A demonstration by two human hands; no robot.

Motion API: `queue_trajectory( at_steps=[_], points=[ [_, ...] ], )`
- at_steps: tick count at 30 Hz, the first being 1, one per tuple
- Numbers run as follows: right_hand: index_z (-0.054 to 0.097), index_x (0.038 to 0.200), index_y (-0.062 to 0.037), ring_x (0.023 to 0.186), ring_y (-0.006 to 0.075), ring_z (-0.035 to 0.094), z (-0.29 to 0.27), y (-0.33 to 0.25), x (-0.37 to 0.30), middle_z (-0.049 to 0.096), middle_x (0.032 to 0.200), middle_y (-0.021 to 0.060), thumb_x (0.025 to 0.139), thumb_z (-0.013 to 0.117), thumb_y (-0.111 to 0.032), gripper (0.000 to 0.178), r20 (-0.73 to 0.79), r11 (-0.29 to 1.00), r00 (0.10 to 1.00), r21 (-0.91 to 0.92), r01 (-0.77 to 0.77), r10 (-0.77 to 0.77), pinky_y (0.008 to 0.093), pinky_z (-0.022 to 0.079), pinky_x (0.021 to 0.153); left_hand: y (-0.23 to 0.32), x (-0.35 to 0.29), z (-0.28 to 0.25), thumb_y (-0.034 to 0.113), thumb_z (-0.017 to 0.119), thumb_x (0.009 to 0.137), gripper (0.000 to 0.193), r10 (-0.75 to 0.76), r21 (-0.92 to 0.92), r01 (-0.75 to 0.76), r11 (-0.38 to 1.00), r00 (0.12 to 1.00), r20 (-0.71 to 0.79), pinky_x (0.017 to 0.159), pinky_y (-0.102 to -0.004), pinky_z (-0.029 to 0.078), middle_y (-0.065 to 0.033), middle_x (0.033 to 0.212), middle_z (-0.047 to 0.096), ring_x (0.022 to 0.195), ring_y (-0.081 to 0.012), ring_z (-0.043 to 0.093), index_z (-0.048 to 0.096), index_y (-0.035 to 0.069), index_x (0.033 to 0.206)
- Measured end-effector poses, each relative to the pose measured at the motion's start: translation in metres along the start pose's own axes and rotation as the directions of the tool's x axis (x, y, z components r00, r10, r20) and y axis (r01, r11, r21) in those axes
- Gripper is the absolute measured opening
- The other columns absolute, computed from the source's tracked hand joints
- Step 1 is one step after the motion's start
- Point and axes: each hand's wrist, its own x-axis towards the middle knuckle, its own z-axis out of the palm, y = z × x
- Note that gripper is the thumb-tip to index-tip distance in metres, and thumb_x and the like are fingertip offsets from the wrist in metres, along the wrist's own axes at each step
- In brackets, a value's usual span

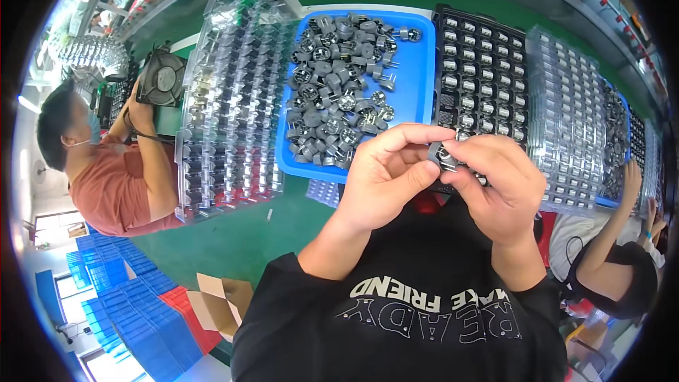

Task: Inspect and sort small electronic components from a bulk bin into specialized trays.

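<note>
The left hand [387,182] clamps a gray pinned part [443,157] between thumb and forefinger; the right hand [501,182] sets its thumb and forefinger at the pinned side of the same part, and whether these fingers also grip it cannot be told; the part is located between both hands, above the near edge of a black compartment tray [448,15]. A blue tray [411,95] with a pile of loose gray parts [338,74] lies to the left of the black tray; stacked clear trays [566,124] stand to its right.
</note>
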Motion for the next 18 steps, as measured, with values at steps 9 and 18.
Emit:
queue_trajectory(
  at_steps=[9, 18],
  points=[
    [0.067, 0.087, 0.0010, 0.084, 0.0212, 0.069, 0.011, 0.035, -0.013, 0.071, 0.091, 0.0114, 0.082, 0.074, 0.001, 0.008, 0.071, 0.960, 0.962, 0.087, -0.268, 0.262, 0.0311, 0.054, 0.073, -0.003, 0.010, -0.014, -0.002, 0.073, 0.088, 0.046, -0.064, 0.715, 0.076, 0.695, 0.997, -0.044, 0.088, -0.0340, 0.058, -0.0114, 0.120, 0.068, 0.099, -0.0179, 0.072, 0.061, 0.000, 0.132],
    [0.069, 0.090, -0.0084, 0.092, 0.0335, 0.065, 0.048, 0.105, 0.012, 0.063, 0.091, 0.0126, 0.084, 0.069, -0.007, 0.006, 0.085, 0.760, 0.949, -0.623, -0.186, 0.302, 0.0466, 0.054, 0.079, -0.008, 0.099, -0.068, 0.016, 0.079, 0.079, 0.030, -0.021, 0.894, 0.017, -0.448, 0.999, -0.029, 0.089, -0.0468, 0.054, -0.0148, 0.107, 0.066, 0.101, -0.0358, 0.067, 0.070, 0.003, 0.104]
  ],
)
